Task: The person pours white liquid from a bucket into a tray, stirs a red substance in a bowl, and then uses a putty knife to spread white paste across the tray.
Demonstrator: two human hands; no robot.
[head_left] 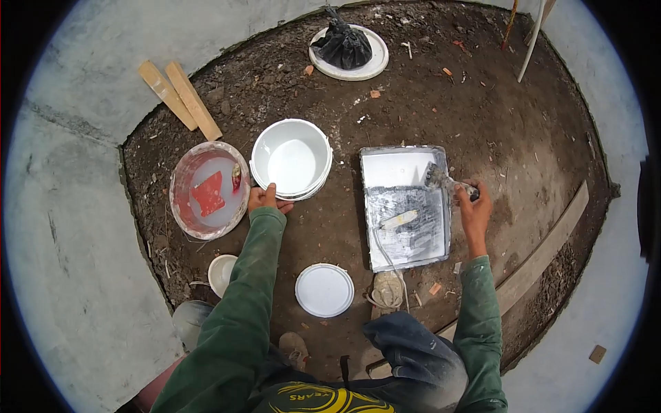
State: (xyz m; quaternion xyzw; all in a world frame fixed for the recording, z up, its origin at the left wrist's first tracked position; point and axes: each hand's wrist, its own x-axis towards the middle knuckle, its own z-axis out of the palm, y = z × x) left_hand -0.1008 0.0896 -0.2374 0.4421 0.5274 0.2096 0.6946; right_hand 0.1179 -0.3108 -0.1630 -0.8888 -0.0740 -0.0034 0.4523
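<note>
My left hand (270, 199) is at the near lower left side of a white bucket (292, 194), fingers closed on its edge. White paint (289, 165) lies in the bucket. My right hand (475, 212) grips the handle of a paintbrush (441, 180), whose paint-caked bristles reach over the right edge of a paint tray (447, 241). White paint pools in the far end of the tray, and grey-white smears cover its near part. A paint roller (398, 220) rests there, its wire frame bent over the near edge.
Left of the bucket stands a reddish basin (180, 219) of cloudy liquid with a red piece inside. Nearer are a small white cup (222, 274) and a round lid (324, 290). Wooden boards (180, 100) lean at the left wall; a black bag (342, 47) sits on another lid; a plank (544, 258) lies right.
</note>
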